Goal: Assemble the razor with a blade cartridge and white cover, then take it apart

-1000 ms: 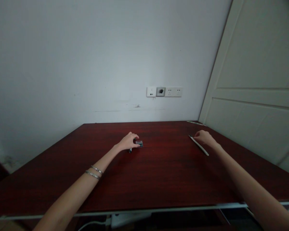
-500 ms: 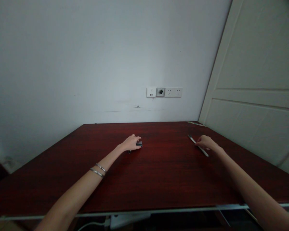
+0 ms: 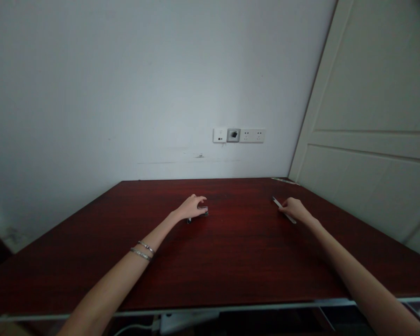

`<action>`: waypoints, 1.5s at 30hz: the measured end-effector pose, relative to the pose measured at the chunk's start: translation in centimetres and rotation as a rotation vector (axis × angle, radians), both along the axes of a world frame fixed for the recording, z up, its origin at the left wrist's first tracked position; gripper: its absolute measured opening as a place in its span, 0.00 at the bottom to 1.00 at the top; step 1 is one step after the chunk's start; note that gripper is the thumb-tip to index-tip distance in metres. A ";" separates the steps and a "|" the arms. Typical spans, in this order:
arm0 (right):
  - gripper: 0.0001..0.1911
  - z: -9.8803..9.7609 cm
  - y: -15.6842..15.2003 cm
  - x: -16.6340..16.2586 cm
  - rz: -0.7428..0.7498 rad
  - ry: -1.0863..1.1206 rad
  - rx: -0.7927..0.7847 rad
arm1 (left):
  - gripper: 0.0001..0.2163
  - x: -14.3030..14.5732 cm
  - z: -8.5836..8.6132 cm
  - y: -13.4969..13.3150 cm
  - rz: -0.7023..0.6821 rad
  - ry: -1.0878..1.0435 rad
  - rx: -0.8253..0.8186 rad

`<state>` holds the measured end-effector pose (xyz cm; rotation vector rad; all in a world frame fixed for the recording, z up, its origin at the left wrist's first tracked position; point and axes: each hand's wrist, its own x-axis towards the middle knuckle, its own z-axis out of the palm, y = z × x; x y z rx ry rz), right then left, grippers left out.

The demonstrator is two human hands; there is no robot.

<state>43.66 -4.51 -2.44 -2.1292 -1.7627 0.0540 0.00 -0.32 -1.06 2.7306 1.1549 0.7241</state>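
Note:
My left hand (image 3: pixel 192 206) is over a small dark, flat-looking object (image 3: pixel 204 212) on the table, whose kind I cannot make out. Its fingers are apart; the index finger is raised above the object and the thumb lies at it, while the palm hides most of the rest. A small dark part (image 3: pixel 189 220) shows below that hand. On the right, my right hand (image 3: pixel 294 209) pinches a slim white stick with a dark tip (image 3: pixel 276 202) between thumb and fingers. The stick slants from far left to near right, partly hidden by the hand.
Both arms reach over a dark red wooden table (image 3: pixel 231 261). Behind it stands a white wall with sockets (image 3: pixel 252 135). A pale panelled door (image 3: pixel 367 140) borders the right side. A thin strip (image 3: pixel 284 180) lies at the far right corner; a white cable (image 3: pixel 133 328) hangs below the front edge.
My right hand has moved slightly left with the white stick. The fingers of my left hand have spread and lifted a little off the small dark object.

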 end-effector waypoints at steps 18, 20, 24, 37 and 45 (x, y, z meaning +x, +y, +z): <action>0.15 1.0 0.8 -22.3 0.442 0.261 0.152 | 0.12 -3.2 -1.0 1.2 0.308 -0.522 -0.073; 0.15 0.8 0.9 -23.4 0.458 0.237 0.140 | 0.12 -3.4 -0.9 1.1 0.324 -0.516 -0.075; 0.16 0.6 0.9 -24.5 0.450 0.210 0.105 | 0.12 -3.2 -0.6 0.7 0.315 -0.493 -0.095; 0.14 0.0 0.3 -25.0 0.422 0.012 -0.026 | 0.11 -2.9 -0.4 0.5 0.287 -0.471 -0.062; 0.14 0.5 -0.4 -24.8 0.501 -0.111 -0.035 | 0.11 -3.0 -0.3 0.5 0.305 -0.486 -0.095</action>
